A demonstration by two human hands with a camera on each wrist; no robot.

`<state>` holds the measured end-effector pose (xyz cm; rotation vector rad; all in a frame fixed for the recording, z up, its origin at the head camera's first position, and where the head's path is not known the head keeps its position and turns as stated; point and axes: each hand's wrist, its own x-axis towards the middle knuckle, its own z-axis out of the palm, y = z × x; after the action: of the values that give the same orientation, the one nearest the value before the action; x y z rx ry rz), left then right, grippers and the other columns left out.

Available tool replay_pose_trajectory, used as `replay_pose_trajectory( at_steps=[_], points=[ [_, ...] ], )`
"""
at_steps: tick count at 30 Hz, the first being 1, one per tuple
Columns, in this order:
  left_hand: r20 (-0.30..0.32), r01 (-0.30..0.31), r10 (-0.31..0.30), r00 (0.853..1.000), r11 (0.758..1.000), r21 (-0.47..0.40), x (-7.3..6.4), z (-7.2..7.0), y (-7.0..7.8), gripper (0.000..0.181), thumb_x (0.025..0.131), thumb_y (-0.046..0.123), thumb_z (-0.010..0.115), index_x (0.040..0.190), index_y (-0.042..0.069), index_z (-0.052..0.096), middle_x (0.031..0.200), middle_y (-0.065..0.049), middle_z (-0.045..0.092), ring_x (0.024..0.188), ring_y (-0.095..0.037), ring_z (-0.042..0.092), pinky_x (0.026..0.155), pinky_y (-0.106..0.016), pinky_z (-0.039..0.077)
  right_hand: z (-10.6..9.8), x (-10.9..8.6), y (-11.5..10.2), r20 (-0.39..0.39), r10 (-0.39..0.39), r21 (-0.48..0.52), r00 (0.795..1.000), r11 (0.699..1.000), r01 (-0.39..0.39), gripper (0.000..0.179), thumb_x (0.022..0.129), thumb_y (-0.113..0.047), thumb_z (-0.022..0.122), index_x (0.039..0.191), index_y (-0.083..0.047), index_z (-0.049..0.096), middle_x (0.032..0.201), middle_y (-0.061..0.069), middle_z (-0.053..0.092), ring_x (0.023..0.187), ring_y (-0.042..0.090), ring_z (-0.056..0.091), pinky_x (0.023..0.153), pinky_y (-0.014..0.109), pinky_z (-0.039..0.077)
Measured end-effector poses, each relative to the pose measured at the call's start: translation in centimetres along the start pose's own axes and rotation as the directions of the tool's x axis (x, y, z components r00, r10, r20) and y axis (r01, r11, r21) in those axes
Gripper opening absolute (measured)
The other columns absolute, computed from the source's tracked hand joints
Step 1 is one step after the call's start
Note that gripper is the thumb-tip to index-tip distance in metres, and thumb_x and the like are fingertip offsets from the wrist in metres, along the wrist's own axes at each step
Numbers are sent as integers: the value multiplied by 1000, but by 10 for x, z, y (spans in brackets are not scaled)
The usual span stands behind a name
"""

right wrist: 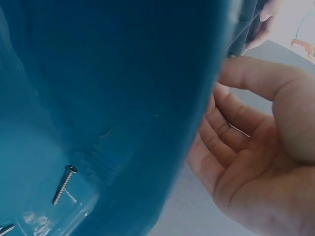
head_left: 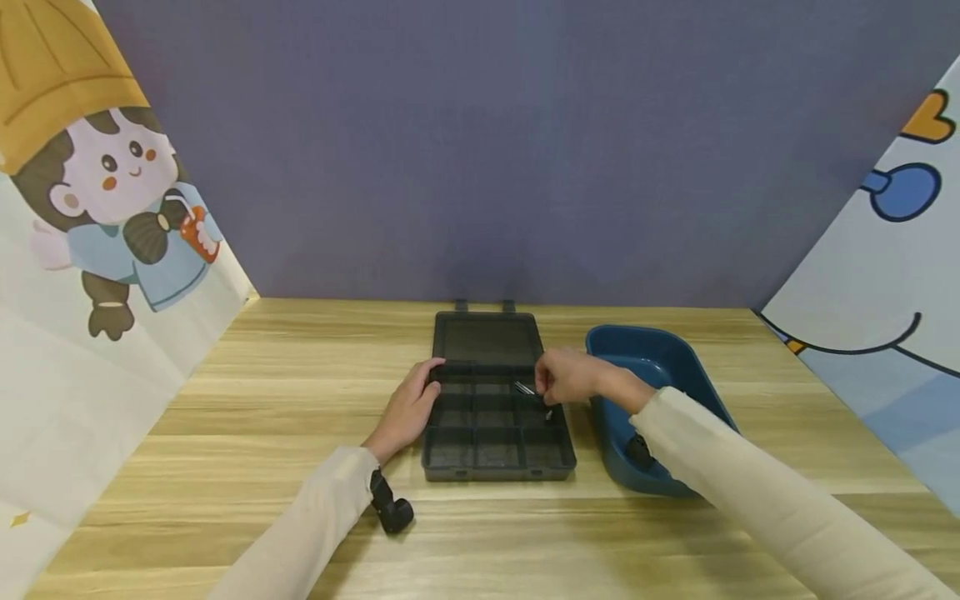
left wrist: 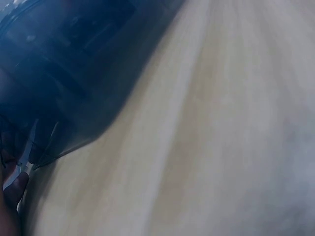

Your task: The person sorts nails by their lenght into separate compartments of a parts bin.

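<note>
A dark translucent compartment box (head_left: 498, 454) lies with its lid (head_left: 487, 337) folded back behind it. My left hand (head_left: 408, 408) holds the box's left side, thumb at the rim and fingers farther back along the edge. Over the right-hand column of compartments, my right hand (head_left: 570, 377) has its thumb and fingers curled together, pointing down. A small metallic screw (head_left: 549, 414) shows right below those fingertips. More silvery screws (head_left: 525, 388) lie in the far right compartment beside the fingers. In the right wrist view the bin wall hides the fingertips of my right hand (right wrist: 251, 142).
A blue bin (head_left: 716, 396) stands right of the box, under my right forearm. Inside it lie a screw (right wrist: 64, 184) and another screw (right wrist: 7, 229) near the frame's corner. Behind the wooden table (head_left: 322, 350) rises a grey-blue partition (head_left: 495, 150), with printed panels at both sides.
</note>
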<state>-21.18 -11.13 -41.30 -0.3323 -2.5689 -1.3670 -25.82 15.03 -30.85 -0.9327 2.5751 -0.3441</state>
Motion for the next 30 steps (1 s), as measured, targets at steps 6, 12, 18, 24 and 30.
replay_pose_trajectory(
  at_steps=[6, 12, 18, 24, 30],
  points=[
    [5, -7, 7, 1000, 1000, 6, 0, 1, -2, 41, 99, 10, 41, 139, 5, 45, 144, -17, 44, 134, -35, 40, 109, -52, 32, -6, -3, 0, 22, 16, 5, 1000, 1000, -16, 6, 81, 0, 61, 85, -3, 64, 73, 1, 57, 60, 11, 44, 57, 24, 38],
    [1, -3, 3, 1000, 1000, 7, 1, 1, -3, 41, 99, 10, 41, 139, 5, 45, 143, -17, 45, 134, -36, 41, 108, -52, 33, -19, -13, 6, 15, 23, 35, 1000, 999, -23, 8, 84, 1, 58, 89, -3, 63, 76, 3, 57, 58, 11, 41, 56, 25, 37],
    [1, -5, 5, 1000, 1000, 10, 1, 1, -4, 42, 98, 10, 41, 140, 5, 44, 142, -16, 45, 133, -35, 42, 108, -53, 33, -32, -28, 19, -26, 18, 35, 1000, 999, -17, 9, 84, 1, 59, 89, -3, 64, 80, 5, 62, 63, 12, 48, 59, 26, 41],
    [4, -2, 2, 1000, 1000, 12, 1, 2, -5, 42, 99, 11, 41, 140, 6, 44, 142, -16, 46, 133, -35, 42, 107, -53, 34, -38, -46, 39, -59, 32, 17, 998, 999, -31, 9, 83, 1, 62, 90, -2, 64, 83, 7, 63, 70, 12, 56, 63, 29, 48],
    [2, -4, 4, 1000, 1000, 5, 1, 2, -3, 41, 99, 10, 41, 139, 5, 45, 141, -17, 46, 133, -35, 42, 108, -52, 33, -37, -61, 58, -72, 88, -4, 994, 996, -88, 11, 80, -1, 68, 90, -3, 62, 85, 7, 61, 74, 14, 55, 66, 31, 49]
  ],
)
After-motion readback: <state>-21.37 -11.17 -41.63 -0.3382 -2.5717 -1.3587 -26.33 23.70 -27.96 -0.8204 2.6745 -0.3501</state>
